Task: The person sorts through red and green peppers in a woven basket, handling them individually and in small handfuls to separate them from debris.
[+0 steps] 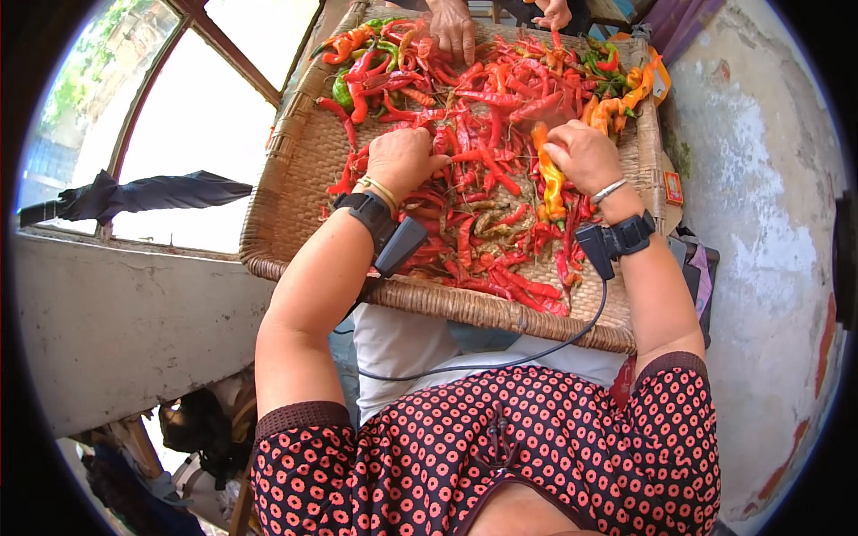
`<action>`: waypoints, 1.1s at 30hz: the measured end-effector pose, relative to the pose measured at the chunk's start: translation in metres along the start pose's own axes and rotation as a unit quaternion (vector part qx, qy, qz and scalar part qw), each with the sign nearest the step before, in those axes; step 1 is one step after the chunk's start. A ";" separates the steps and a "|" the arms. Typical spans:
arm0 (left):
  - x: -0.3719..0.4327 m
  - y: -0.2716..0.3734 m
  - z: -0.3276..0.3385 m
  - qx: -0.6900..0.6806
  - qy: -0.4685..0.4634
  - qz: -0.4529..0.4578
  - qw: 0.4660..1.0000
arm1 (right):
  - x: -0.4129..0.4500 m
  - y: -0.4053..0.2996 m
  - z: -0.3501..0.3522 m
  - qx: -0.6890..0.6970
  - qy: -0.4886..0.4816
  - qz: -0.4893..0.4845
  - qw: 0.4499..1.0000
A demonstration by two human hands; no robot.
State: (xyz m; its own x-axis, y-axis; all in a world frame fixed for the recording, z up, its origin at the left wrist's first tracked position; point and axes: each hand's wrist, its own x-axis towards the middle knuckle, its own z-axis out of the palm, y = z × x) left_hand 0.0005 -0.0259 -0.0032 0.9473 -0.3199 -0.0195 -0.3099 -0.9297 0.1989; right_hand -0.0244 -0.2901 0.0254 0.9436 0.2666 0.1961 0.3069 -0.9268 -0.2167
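Red chili peppers [496, 167] lie heaped across a shallow woven wicker tray [436, 293]. My left hand [401, 159] is over the left part of the heap, its fingertips down among the red peppers and hidden from view. The thumb points right, close to the end of a red pepper [467, 156]. On the right, my right hand [586, 154] pinches a long yellow-orange pepper [553, 191] near its upper end; its green stem end hangs toward me. Below and between my hands are shrivelled brownish peppers [496, 228] among the red ones.
Another person's hands [454, 30] reach in at the tray's far edge. Orange peppers [610, 114] lie along the right rim, green ones [342, 90] at the far left. A cable [469, 367] hangs before my lap. A folded umbrella [161, 194] is by the window; a wall [751, 201] stands right.
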 end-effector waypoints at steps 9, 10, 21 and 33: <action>0.005 -0.008 0.013 -0.036 0.064 0.074 0.995 | -0.015 -0.038 0.048 -0.036 -0.113 -0.155 0.981; 0.006 -0.007 0.010 -0.077 0.035 0.052 0.995 | -0.018 -0.038 0.053 -0.040 -0.108 -0.168 0.979; 0.001 0.005 -0.013 -0.346 0.046 0.082 0.934 | -0.002 -0.036 0.021 0.350 -0.018 0.017 0.936; -0.011 0.023 -0.006 -0.617 -0.154 0.116 0.763 | -0.009 -0.040 0.024 0.684 -0.160 0.127 0.701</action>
State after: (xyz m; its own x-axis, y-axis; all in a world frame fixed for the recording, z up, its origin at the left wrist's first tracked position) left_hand -0.0167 -0.0422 0.0079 0.7556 -0.6541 -0.0362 0.0276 -0.0234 0.9993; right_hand -0.0421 -0.2490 0.0097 0.9020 0.3869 -0.1914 -0.2501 0.1071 -0.9623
